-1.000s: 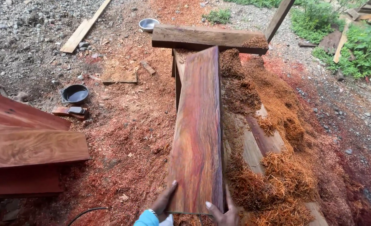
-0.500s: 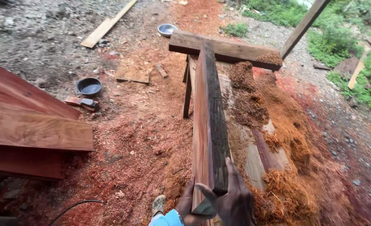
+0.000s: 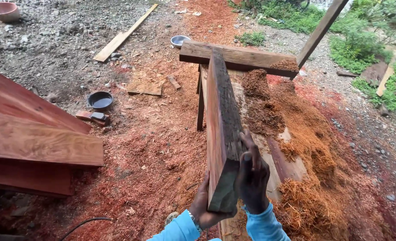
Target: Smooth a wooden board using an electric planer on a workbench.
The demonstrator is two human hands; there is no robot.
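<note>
- Now the plank [image 3: 220, 129] stands on its edge, where a second ago it lay flat with its red face up.
- Left hand [image 3: 204, 209] cups the near end from below; right hand [image 3: 252, 176] clasps its right side, both grips clenched on it.
- Far end rests on the crossbeam [image 3: 238, 56].
- Sawdust [image 3: 305, 134] lies heaped to the right.
- Turned up like this, it seems ready to be carried or flipped.

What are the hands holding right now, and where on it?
Both hands hold the reddish wooden plank, tipped on edge, at its near end: left hand under its left face, right hand on the right.
</note>
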